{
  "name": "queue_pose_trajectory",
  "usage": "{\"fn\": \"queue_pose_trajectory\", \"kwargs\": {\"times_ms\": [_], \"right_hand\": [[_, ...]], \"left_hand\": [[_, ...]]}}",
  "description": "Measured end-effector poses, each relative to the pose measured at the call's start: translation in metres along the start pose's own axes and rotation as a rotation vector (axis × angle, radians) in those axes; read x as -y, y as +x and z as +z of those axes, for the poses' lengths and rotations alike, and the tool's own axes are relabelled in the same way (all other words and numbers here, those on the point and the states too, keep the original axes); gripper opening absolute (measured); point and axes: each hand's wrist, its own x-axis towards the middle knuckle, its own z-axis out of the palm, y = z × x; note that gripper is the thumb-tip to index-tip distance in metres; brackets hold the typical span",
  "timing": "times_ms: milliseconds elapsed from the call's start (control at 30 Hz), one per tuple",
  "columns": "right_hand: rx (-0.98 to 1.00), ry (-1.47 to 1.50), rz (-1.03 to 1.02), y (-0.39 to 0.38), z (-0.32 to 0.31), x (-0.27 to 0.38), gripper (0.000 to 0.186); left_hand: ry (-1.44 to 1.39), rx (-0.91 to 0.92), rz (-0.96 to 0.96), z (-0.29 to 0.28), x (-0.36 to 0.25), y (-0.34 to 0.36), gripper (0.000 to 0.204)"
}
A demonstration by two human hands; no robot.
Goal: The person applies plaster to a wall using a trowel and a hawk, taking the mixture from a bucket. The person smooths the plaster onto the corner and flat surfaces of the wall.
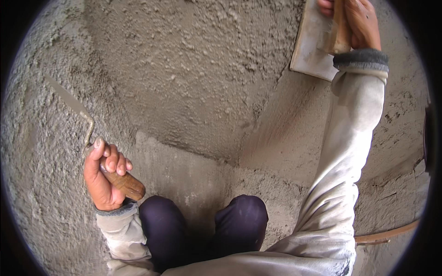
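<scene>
My left hand (103, 177) grips the brown wooden handle of a pointed steel trowel (69, 102); its blade points up and to the left, close to the rough wet plaster wall (193, 83). High at the upper right, my right hand (357, 20) grips the wooden handle of a flat rectangular plastering float (311, 48). The float's pale board lies pressed against the wall. A smoother band of plaster (285, 133) runs down from the float. My right arm is stretched upward in a dusty pale sleeve.
My knees in dark trousers (202, 225) are close to the wall at the bottom centre. A curved brown wooden piece (386, 235) lies at the lower right. Bare bricks or blocks (416, 177) show at the right edge.
</scene>
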Motion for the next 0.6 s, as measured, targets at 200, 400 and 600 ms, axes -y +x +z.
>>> {"fn": "queue_pose_trajectory", "kwargs": {"times_ms": [200, 400, 600], "right_hand": [[0.207, -0.201, 0.248, -0.102, 0.008, -0.069, 0.039], [0.098, -0.511, 0.25, -0.335, -0.048, -0.242, 0.032], [-0.014, -0.158, 0.378, -0.271, 0.01, -0.186, 0.035]], "left_hand": [[-0.004, 0.1, 0.099, 0.034, -0.032, 0.019, 0.021], [-0.025, 0.134, 0.112, 0.016, -0.034, -0.003, 0.022], [0.015, 0.059, 0.206, 0.018, -0.062, -0.025, 0.021]]}}
